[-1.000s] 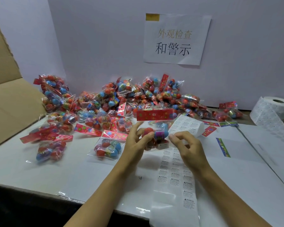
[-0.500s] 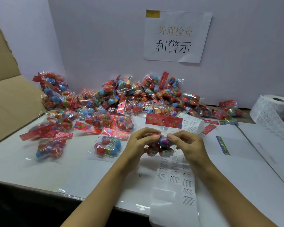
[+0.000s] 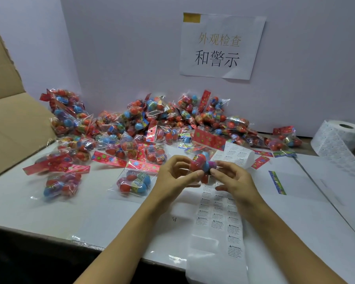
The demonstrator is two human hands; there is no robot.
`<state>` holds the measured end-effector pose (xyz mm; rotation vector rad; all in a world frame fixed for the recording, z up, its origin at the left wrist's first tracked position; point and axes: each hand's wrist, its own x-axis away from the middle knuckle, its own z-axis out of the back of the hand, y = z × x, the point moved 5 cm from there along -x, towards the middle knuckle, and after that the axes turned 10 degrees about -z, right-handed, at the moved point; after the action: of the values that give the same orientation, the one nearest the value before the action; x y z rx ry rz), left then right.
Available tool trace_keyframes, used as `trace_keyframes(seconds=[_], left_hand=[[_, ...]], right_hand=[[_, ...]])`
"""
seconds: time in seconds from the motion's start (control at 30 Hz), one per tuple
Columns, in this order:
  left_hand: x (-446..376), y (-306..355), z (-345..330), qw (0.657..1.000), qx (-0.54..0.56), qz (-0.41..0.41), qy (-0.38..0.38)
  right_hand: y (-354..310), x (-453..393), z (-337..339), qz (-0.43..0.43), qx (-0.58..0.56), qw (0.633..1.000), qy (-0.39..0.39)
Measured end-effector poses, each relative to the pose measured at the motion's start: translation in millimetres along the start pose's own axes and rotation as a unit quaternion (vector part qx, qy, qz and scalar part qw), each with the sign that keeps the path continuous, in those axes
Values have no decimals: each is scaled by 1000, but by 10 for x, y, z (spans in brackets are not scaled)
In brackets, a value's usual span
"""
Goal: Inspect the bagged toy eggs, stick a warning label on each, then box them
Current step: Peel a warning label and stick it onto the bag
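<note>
Head view: left hand [image 3: 172, 179] and right hand [image 3: 233, 181] both pinch one bag of toy eggs [image 3: 203, 166] above the label strip [image 3: 217, 210] on the table [image 3: 39, 206], egg-bag pile [image 3: 152, 124] behind, box [image 3: 12, 124] at left.

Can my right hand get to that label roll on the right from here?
Probably yes, once free. The right hand grips the held bag with the left hand; bare table lies between it and the label roll.
</note>
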<state>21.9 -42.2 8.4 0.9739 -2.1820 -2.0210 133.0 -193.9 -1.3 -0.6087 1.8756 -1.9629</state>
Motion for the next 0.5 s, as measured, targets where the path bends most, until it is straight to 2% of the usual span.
trace_keyframes(seconds=[0.23, 0.37, 0.5], left_hand=[[-9, -34, -3, 1000, -3, 16, 0], [2, -55, -12, 999, -1, 19, -26], [61, -73, -227, 997, 10, 30, -68]], right_hand=[[-47, 16, 19, -12, -17, 999, -31], [-161, 45, 81, -9, -2, 999, -40], [-266, -4, 356, -76, -10, 997, -20]])
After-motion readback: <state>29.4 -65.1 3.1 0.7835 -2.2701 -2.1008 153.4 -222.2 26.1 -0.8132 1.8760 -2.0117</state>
